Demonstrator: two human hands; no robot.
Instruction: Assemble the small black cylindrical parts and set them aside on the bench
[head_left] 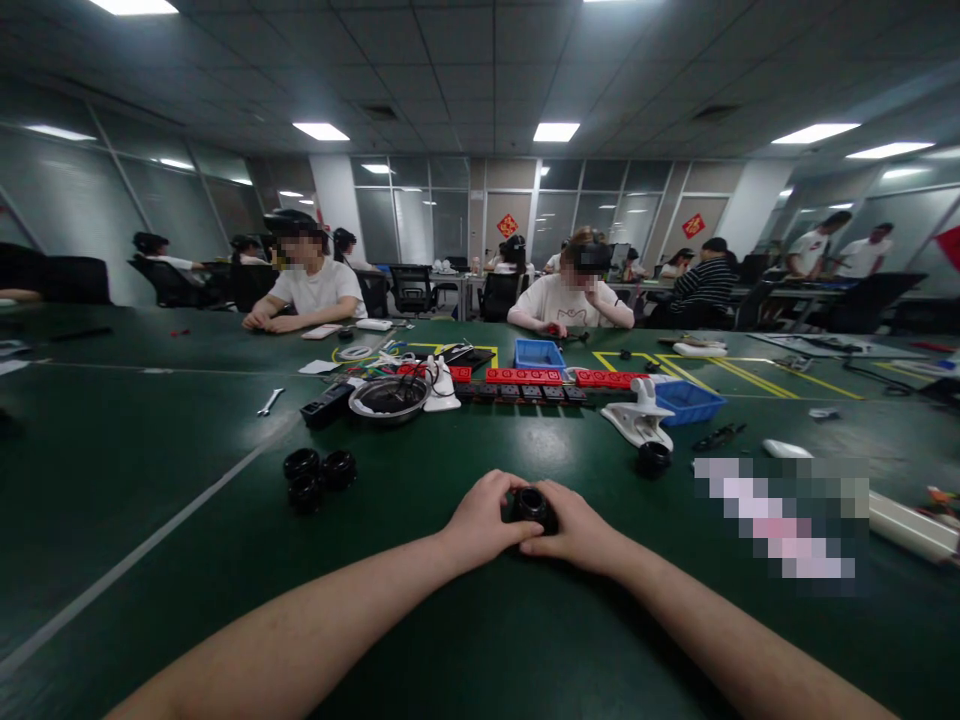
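Note:
Between my hands, on the green table, is a round black ring-shaped part [532, 503] with a hole in its top. My left hand [487, 515] curls round its left side, thumb across the front. From the right, my right hand [574, 525] wraps the same part, its thumb at the front near the left thumb. Left of my hands stands a cluster of similar black parts [304, 490]. One more such black part [653, 459] rests to the right, by a white clip-shaped stand [640, 420].
Across the middle lie red power strips [523, 376], two blue trays [686, 402], a round metal dish [389, 415] and a white stand [441, 390]. A wrench [271, 402] is at the left. Two people [574, 290] sit opposite. A pale cylinder [911, 525] lies far right.

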